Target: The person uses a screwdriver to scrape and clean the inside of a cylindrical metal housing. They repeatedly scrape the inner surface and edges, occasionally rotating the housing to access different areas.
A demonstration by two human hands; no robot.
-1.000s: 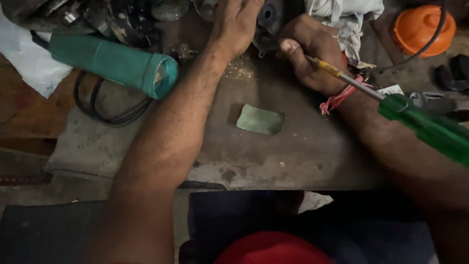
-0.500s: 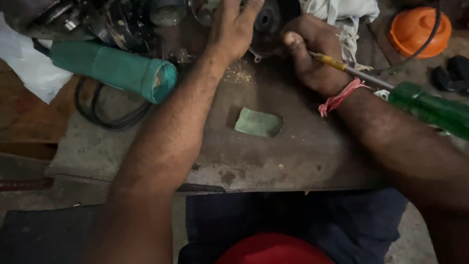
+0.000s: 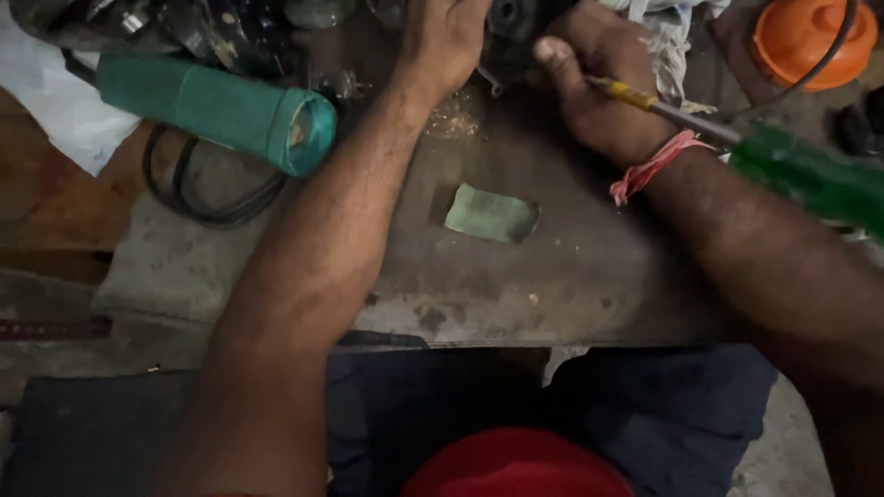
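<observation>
Right hand [image 3: 599, 92] clamps the stiff screwdriver [image 3: 737, 147] low on its shaft; left hand [image 3: 447, 41] presses a dark metal part [image 3: 506, 18], likely heavy and greasy.

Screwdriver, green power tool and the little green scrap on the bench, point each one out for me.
screwdriver [image 3: 810, 179], head view, on its green handle.
green power tool [image 3: 216, 112], head view, middle of its body.
green scrap [image 3: 491, 213], head view, its centre.

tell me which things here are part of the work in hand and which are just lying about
In hand:
left hand on the dark metal part
right hand holding the green-handled screwdriver

Lying about:
teal power tool
black cable
green scrap
orange cap
white cloth
</observation>
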